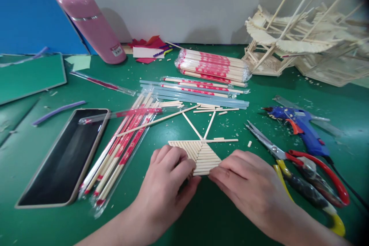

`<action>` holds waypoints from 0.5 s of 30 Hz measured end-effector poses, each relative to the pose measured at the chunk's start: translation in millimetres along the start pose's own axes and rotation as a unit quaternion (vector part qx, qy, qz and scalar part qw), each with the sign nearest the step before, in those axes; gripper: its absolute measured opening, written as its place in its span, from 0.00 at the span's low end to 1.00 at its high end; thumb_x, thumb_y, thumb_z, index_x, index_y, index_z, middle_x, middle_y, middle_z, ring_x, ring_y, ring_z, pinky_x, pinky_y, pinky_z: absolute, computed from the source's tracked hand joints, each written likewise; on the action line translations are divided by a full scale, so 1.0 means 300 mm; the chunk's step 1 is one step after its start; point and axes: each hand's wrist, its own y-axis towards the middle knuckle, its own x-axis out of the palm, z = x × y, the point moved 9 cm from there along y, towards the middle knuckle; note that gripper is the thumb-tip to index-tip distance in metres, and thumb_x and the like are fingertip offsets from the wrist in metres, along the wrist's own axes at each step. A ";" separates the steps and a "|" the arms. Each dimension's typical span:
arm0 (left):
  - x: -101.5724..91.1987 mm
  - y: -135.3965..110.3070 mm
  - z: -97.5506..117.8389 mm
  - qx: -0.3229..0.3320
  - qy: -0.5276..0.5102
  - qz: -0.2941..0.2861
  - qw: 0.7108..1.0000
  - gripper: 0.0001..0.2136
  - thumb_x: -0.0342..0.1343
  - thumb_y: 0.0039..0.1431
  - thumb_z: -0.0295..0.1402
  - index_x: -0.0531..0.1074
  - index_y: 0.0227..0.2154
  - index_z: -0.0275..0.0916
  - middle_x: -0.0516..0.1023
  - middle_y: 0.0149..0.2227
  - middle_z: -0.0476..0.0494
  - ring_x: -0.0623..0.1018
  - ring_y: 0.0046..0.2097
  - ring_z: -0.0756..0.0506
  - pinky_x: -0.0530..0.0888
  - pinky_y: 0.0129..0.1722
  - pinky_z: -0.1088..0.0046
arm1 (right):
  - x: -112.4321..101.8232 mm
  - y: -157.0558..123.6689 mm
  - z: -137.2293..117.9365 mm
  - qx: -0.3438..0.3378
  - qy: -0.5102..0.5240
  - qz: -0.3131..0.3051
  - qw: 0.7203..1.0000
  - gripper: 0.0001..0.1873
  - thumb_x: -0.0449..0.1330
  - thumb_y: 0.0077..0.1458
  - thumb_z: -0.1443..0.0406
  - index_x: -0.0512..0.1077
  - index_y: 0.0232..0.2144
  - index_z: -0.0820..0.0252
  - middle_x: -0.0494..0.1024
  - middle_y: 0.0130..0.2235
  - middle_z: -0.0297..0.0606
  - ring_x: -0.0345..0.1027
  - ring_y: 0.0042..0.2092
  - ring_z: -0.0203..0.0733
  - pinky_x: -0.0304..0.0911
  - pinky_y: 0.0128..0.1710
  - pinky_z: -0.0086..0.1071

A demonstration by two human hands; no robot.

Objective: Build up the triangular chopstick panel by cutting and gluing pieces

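A flat panel of wooden sticks, glued in slanting rows, lies on the green table between my hands. Two bare sticks spread in a V from its top, and a longer stick crosses there. My left hand grips the panel's lower left side with curled fingers; its fingertips are partly hidden. At the lower right corner, my right hand pinches the panel's edge. Short cut sticks lie just beyond. Wrapped chopsticks are left of my left hand.
Scissors, yellow-handled pliers and a blue glue gun lie at right. On the left is a phone. Behind stand a pink bottle, bundled chopsticks and a stick model. Glue sticks lie mid-table.
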 end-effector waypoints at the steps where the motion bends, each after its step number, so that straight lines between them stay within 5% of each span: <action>1: 0.002 0.000 0.003 0.001 -0.001 -0.002 1.000 0.03 0.51 0.56 0.26 0.67 0.30 0.40 0.67 0.31 0.47 0.65 0.34 0.46 0.61 0.32 0.66 | 0.000 0.001 -0.001 0.000 0.002 0.001 1.000 0.07 0.55 0.54 0.72 0.72 0.31 0.58 0.72 0.28 0.33 0.61 0.30 0.36 0.54 0.29 0.32; 7: 0.011 0.000 0.006 -0.002 -0.005 -0.010 1.000 0.04 0.50 0.57 0.25 0.67 0.30 0.39 0.67 0.31 0.47 0.65 0.34 0.46 0.61 0.32 0.67 | -0.007 0.011 0.014 0.019 0.024 0.000 1.000 0.05 0.56 0.55 0.69 0.71 0.32 0.56 0.72 0.29 0.32 0.62 0.31 0.35 0.57 0.30 0.31; 15: 0.008 -0.002 0.006 0.002 -0.004 -0.010 1.000 0.05 0.50 0.57 0.24 0.68 0.31 0.40 0.67 0.32 0.47 0.65 0.34 0.47 0.61 0.33 0.67 | -0.045 -0.037 0.152 0.132 0.154 -0.020 0.979 0.10 0.58 0.52 0.71 0.69 0.37 0.54 0.68 0.35 0.32 0.64 0.35 0.31 0.61 0.34 0.25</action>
